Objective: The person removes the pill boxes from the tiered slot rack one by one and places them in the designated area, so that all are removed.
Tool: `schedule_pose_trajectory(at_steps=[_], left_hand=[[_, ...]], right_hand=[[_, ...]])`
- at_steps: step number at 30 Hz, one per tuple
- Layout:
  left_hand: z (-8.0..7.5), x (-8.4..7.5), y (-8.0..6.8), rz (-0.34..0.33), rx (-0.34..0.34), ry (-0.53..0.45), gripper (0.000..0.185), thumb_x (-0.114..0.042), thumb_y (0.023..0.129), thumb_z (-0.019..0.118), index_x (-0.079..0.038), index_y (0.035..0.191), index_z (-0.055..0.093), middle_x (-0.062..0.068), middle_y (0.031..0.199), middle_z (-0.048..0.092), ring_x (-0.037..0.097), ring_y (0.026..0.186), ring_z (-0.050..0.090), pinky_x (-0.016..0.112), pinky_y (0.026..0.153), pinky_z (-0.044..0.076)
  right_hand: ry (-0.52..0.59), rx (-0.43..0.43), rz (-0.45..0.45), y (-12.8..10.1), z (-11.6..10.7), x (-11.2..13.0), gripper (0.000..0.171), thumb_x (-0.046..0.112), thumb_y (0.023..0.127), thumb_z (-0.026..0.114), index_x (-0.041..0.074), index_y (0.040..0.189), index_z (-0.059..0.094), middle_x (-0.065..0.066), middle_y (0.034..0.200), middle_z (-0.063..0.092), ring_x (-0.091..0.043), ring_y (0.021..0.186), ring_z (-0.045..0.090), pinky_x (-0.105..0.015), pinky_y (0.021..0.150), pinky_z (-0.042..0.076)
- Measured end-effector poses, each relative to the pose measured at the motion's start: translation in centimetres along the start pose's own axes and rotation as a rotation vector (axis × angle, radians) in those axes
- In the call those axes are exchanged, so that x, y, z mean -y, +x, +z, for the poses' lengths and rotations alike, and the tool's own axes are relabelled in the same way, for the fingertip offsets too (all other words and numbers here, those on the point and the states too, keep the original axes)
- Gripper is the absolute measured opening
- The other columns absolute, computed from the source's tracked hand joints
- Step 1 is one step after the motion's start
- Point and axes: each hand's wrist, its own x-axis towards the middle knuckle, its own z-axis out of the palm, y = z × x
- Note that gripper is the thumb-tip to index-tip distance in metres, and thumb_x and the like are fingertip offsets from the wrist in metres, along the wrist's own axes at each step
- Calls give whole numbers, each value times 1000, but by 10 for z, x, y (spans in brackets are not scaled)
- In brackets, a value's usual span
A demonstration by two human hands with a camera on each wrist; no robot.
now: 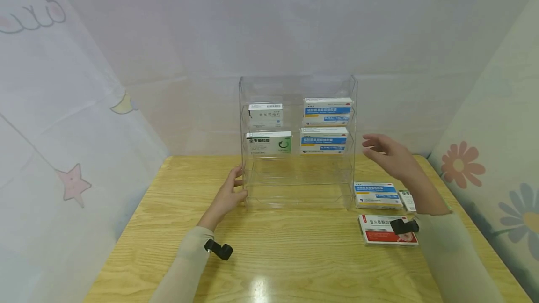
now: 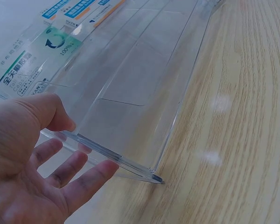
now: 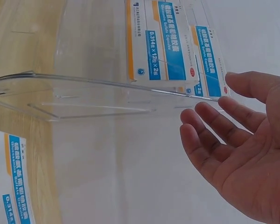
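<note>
A clear acrylic tiered rack stands mid-table. It holds a white box and a blue-and-white box on an upper tier, and a green-and-white box and a second blue-and-white box one tier down. My left hand is at the rack's lower left side wall. Its thumb lies on the wall's edge, with the fingers stretched straight along the other side. My right hand hovers open just off the rack's right side, touching nothing, palm toward the rack.
On the wooden table, right of the rack, lie a blue-and-white box, a small white box and a red-and-white box. Fabric walls close in the table on the left, back and right.
</note>
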Motion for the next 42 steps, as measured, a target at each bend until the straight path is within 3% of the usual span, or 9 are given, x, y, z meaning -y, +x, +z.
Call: schedule_pose_trajectory(at_steps=[14,25,37,42], left_hand=[[1,4,-1,15,-34,2,83,-5,95,59,-31,162,17,5,161,25,36,138,39,44,85,56],[1,3,-1,24,-15,-12,85,-3,95,59,-24,163,12,14,164,19,43,141,35,45,87,57],[1,6,-1,32,-38,-12,86,-3,92,60,-30,162,17,10,161,25,39,137,39,43,86,58],[1,0,-2,16,-22,-21,86,-1,92,59,-24,163,15,14,162,23,42,139,37,44,87,57]], right_hand=[[18,23,8,15,-3,24,56,33,104,56,10,153,42,-18,145,53,-40,129,51,-63,103,43],[-22,2,5,26,-1,32,55,33,104,57,11,152,44,-18,141,56,-39,126,54,-63,101,45],[-94,33,-4,43,0,37,54,30,103,58,8,151,44,-19,143,55,-40,125,54,-62,98,47],[-139,51,-10,50,1,38,52,30,103,58,8,149,47,-20,140,56,-39,122,54,-60,95,48]])
